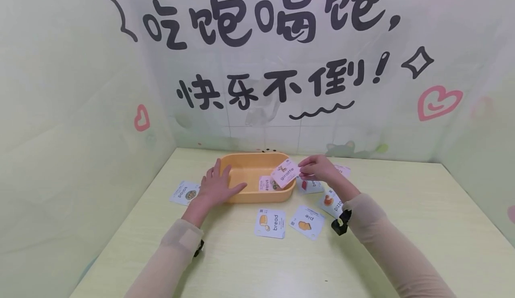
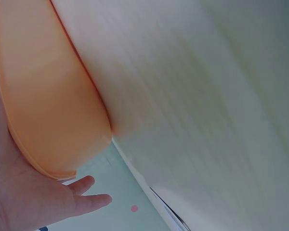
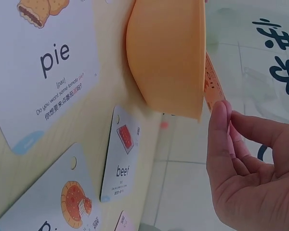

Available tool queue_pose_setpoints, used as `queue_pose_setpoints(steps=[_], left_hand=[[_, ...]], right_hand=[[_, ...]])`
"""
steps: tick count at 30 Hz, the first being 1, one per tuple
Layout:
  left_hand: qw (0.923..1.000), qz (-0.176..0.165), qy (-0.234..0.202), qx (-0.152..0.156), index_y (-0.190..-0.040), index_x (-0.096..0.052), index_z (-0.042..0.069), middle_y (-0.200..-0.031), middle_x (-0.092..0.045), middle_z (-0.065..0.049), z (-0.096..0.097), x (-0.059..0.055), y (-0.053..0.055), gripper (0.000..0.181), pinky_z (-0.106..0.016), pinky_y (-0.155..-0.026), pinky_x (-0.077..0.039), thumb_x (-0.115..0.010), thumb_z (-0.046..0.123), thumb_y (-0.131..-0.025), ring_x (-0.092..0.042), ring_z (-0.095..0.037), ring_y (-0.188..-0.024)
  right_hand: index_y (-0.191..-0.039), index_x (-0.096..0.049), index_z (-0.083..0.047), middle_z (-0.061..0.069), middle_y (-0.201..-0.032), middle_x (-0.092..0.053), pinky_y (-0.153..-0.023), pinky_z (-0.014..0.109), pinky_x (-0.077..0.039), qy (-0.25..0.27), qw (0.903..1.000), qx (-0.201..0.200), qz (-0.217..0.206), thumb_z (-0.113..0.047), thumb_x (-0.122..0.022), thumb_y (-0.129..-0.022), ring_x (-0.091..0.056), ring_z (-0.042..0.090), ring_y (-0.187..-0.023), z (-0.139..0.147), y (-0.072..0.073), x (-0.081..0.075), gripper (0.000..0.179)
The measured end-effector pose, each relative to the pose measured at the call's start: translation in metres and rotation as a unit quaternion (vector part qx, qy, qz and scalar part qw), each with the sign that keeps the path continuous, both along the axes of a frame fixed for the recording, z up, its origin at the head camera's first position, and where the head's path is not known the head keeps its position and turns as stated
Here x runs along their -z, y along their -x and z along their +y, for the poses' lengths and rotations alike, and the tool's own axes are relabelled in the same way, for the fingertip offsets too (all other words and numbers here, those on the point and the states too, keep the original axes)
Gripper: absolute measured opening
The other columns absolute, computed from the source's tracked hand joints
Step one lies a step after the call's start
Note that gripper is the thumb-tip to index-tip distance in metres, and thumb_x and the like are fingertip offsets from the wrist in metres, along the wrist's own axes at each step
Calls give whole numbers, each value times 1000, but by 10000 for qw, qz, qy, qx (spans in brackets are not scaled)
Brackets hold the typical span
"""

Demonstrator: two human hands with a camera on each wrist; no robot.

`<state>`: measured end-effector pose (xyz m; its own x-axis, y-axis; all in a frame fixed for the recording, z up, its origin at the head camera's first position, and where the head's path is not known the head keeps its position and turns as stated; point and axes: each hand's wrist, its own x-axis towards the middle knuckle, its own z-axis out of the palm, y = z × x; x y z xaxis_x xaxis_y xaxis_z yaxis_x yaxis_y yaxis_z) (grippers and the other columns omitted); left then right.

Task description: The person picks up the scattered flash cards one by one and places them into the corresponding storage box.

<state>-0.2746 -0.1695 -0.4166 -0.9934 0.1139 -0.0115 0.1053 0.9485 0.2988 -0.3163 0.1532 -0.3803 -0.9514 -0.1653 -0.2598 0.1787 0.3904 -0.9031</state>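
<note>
An orange plastic basin stands toward the back of the table, with a snake card inside it. Spread and fairly straight, the fingers of my left hand rest on the basin's left end, touching its rim in the left wrist view. At the opposite end, my right hand pinches a giraffe card by its edge between thumb and fingers. That card is tilted over the right rim, above the snake card. A beef card lies beneath the right hand, just outside the basin.
A salad card lies left of the basin. In front are a bread card and a pie card. A pizza card and a pink-edged card lie partly behind the right arm. A printed wall sheet backs the table.
</note>
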Motion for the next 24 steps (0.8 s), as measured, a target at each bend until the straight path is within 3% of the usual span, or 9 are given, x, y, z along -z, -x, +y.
queue_pose_setpoints(steps=[7, 17, 24], left_hand=[[10000, -14, 49, 17, -158, -24, 7, -167, 3, -23, 0, 1, 1, 96, -69, -117, -21, -49, 71, -90, -18, -51, -149], [10000, -54, 75, -36, -158, -24, 8, -167, 3, -22, 1, 2, 2, 97, -69, -117, -21, -49, 71, -89, -18, -50, -149], [10000, -52, 65, -40, -158, -24, 8, -167, 4, -22, 1, 1, 1, 96, -69, -117, -21, -49, 71, -90, -18, -50, -149]], right_hand=[[-122, -59, 9, 13, -97, -71, -87, 35, -60, 27, 9999, -123, -39, -1, -59, -97, -68, 10, -75, -7, 0, 4, 28], [-118, -62, 5, 12, -96, -71, -89, 38, -59, -386, 9989, -260, 3, -6, -61, -97, -67, 11, -76, -10, -2, 5, 24], [-116, -65, 5, 9, -91, -70, -82, 34, -61, -636, 9974, -329, 64, -8, -62, -96, -67, 12, -77, -7, -5, 6, 24]])
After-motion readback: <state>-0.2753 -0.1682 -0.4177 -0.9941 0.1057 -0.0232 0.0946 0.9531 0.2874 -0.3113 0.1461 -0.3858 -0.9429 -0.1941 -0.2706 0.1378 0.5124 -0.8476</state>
